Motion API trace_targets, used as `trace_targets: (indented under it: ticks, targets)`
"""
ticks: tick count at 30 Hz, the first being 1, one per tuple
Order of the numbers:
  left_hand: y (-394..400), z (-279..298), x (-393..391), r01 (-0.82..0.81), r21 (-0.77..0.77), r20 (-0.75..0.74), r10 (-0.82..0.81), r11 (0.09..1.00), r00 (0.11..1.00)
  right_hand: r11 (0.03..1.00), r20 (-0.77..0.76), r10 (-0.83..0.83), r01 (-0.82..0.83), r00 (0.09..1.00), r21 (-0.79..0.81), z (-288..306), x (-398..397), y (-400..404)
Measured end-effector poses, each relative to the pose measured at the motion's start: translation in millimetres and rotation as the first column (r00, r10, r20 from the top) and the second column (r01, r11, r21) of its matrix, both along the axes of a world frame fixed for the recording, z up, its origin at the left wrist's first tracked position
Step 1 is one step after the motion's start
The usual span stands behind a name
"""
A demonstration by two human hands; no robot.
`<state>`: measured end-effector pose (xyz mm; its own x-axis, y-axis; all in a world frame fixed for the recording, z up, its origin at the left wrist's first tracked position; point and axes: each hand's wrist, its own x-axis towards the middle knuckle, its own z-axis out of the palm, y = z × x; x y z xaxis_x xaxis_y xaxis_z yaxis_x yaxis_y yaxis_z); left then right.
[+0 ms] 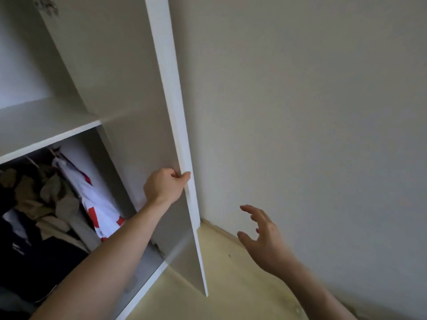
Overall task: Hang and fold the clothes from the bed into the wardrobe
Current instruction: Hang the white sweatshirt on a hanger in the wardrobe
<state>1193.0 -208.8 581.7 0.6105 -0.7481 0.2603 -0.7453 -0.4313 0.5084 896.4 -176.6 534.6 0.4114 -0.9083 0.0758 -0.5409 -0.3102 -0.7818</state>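
1 hand (165, 184) grips door edge (184, 158) (other (261, 232) free)

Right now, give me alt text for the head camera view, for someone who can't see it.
A person's left hand grips the edge of an open white wardrobe door, while the right hand hangs open near the wall. Inside the wardrobe, under a shelf, hang a white and red garment and darker clothes.

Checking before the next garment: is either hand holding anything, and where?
The left hand grips the wardrobe door by its free front edge, fingers curled round it. The right hand holds nothing; its fingers are spread in the air.
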Motion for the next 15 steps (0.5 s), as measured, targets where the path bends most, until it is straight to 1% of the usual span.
trace_targets:
  ticks: [5,10,11,13,15]
  targets:
    - [-32,-9,-9,0.014,-0.018,-0.047,-0.015,1.0,0.999,0.993,-0.015,-0.117,0.117,0.993,0.006,-6,-17,2]
    - [-29,-24,-20,0.048,-0.039,-0.098,-0.052,0.998,0.994,0.977,-0.036,-0.208,0.209,0.977,0.027,-13,-33,6]
    - [-22,-28,-30,0.087,-0.02,-0.118,-0.089,0.996,0.989,0.972,-0.039,-0.229,0.23,0.973,0.039,-14,-39,11]
    - [-2,-38,-62,0.265,0.039,-0.15,-0.256,0.963,0.955,0.959,-0.045,-0.276,0.278,0.96,0.055,-15,-55,25]
    - [21,-50,-108,0.502,0.073,-0.171,-0.485,0.862,0.858,0.937,-0.042,-0.342,0.344,0.939,0.065,-16,-80,45]
